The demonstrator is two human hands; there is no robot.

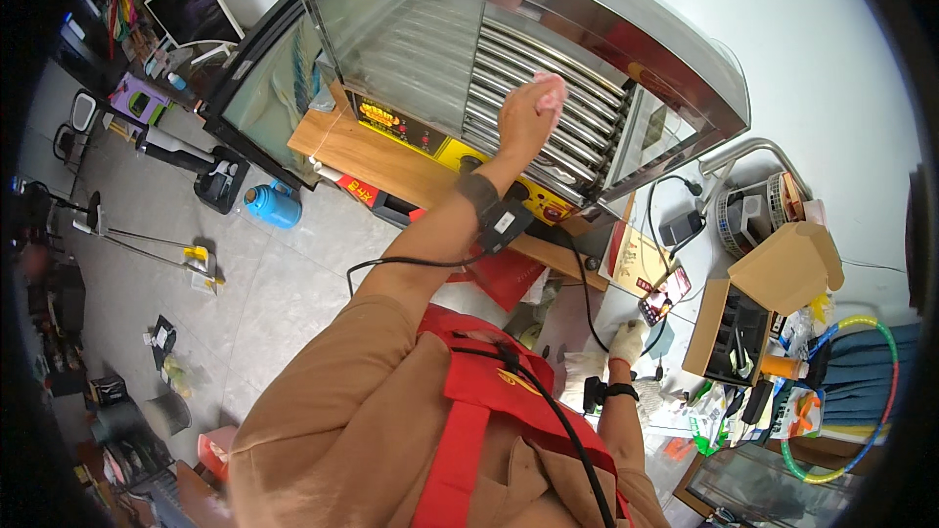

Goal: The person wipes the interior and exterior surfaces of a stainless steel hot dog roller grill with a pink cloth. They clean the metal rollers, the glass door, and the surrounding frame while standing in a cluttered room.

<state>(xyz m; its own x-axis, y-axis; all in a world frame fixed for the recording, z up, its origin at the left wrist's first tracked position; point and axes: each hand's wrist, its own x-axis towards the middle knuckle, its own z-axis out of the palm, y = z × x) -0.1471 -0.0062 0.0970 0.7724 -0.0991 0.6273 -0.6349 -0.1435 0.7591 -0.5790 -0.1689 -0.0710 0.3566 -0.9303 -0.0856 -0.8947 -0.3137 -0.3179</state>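
Note:
My left hand (pixel 524 117) grips a crumpled pink cloth (pixel 550 94) over the metal rollers (pixel 539 99) of a hot dog roller grill. Glass panels and a steel frame (pixel 653 66) surround the rollers; a yellow and black control panel (pixel 455 154) runs along the near side. My left wrist wears a dark band with a black cabled device (pixel 506 226). To the right, my right hand (pixel 627 342), in a white glove, is at a white table beside the lower end of a lit smartphone (pixel 665 296). Its fingers are too small to read, so any hold is unclear.
A wooden board (pixel 389 150) lies along the grill's near side. An open cardboard box (pixel 711 330), a black power adapter (pixel 681 227) and cables crowd the right table. A blue jug (pixel 273 205) and a vacuum cleaner (pixel 180 154) stand on the floor at left.

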